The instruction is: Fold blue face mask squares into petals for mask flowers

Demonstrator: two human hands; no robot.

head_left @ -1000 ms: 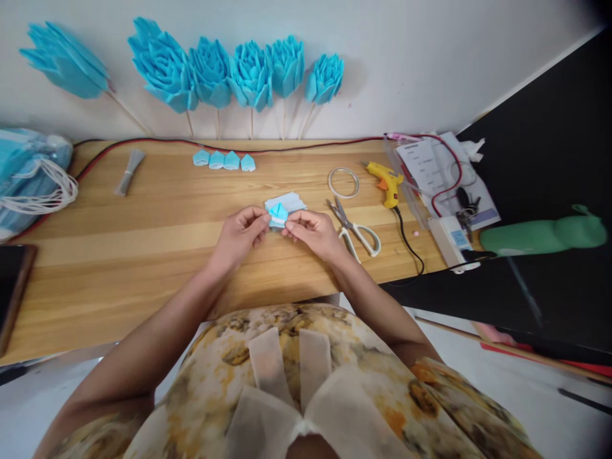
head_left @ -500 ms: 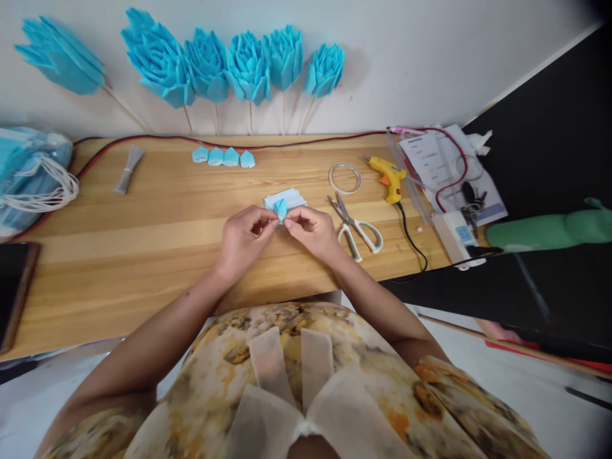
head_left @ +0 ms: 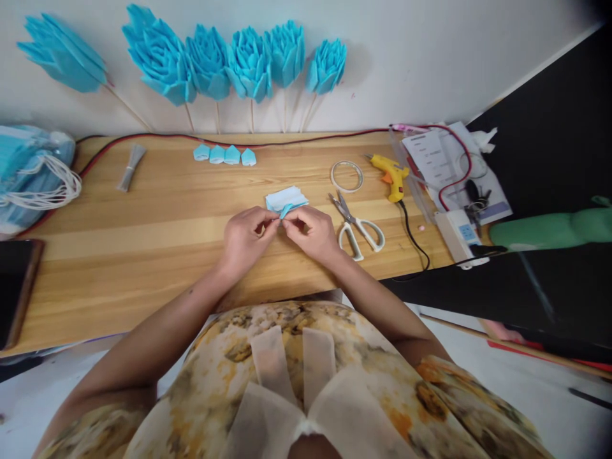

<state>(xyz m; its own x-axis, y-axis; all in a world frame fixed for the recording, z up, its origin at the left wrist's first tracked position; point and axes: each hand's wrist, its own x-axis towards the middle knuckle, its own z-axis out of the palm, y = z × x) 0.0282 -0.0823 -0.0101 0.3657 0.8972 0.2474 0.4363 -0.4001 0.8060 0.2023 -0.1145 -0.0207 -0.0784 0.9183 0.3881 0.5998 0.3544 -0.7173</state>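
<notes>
Between my fingertips is a small folded blue fabric petal. My left hand pinches it from the left, thumb against forefinger. My right hand pinches it from the right, the two hands nearly touching. Just beyond the fingers lies a small stack of white and blue fabric pieces, partly behind the petal. Further back, several folded blue petals sit in a row on the wooden table. White-handled scissors rest half open to the right of my right hand.
Blue fabric flowers on sticks lean against the wall. A tape roll, yellow glue gun, power strip and green bottle are on the right. A bagged bundle, wire ties and phone lie left.
The petal between my fingertips has turned and now looks narrower and slanted, uncovering more of the stack behind it. Both hands stay close together. The view has shifted slightly.
</notes>
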